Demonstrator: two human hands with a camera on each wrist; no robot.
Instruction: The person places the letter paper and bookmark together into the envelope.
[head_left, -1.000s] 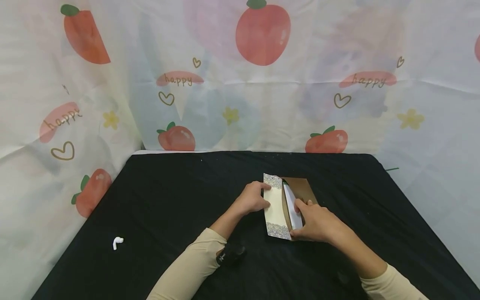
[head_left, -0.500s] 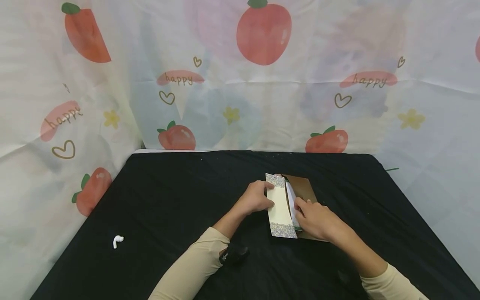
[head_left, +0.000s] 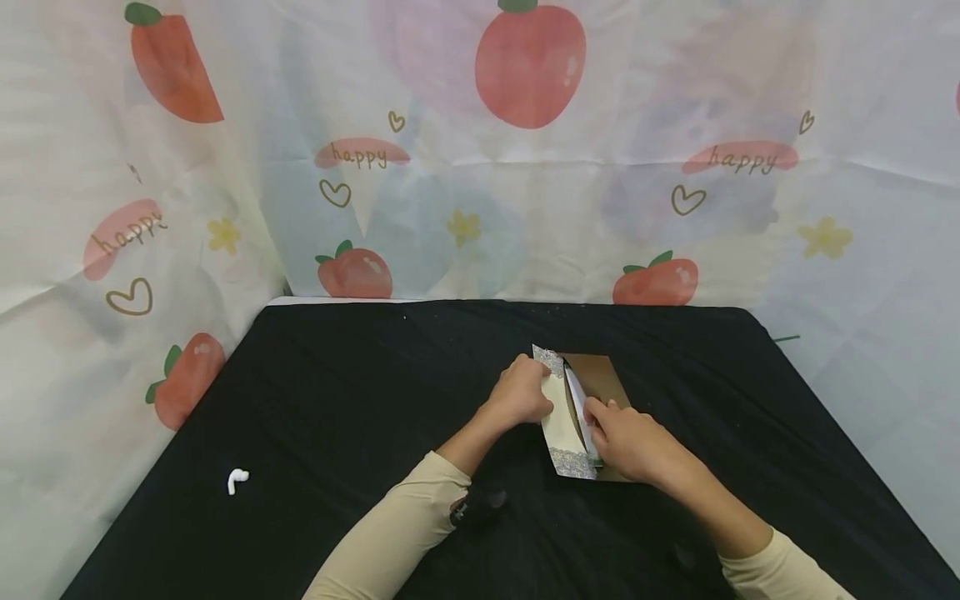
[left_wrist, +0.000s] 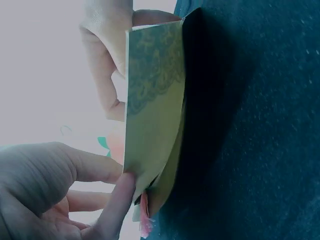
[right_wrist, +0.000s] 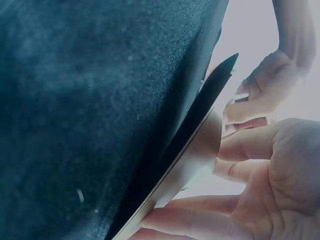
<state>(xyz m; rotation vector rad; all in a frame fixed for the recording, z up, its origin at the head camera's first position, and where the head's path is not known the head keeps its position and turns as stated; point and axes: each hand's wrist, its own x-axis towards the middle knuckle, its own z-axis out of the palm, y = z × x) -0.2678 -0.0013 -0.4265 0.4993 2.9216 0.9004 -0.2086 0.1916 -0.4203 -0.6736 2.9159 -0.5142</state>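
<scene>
A brown paper envelope (head_left: pixel 600 377) stands tilted above the black table, with a cream front panel (head_left: pixel 561 421) edged in grey lace print. My left hand (head_left: pixel 521 390) pinches the panel's left side between thumb and fingers. White cards (head_left: pixel 576 392) show in the gap between the panel and the brown back. My right hand (head_left: pixel 633 437) has its curled fingers at these cards and appears to pinch them; its thumb is mostly hidden. A pink tassel (left_wrist: pixel 145 215) hangs from the envelope's end in the left wrist view. The brown side (right_wrist: pixel 195 155) faces the right wrist camera.
A small white earbud-shaped piece (head_left: pixel 237 480) lies at the left of the black-covered table (head_left: pixel 360 375). A dark object (head_left: pixel 480 507), hard to make out, is beside the left wrist. A fruit-print curtain (head_left: pixel 465 167) hangs behind and at both sides.
My left hand has shifted slightly right with the envelope, and the panel now leans more steeply. My right thumb has left the envelope's near edge; its fingers have drawn in at the white cards.
</scene>
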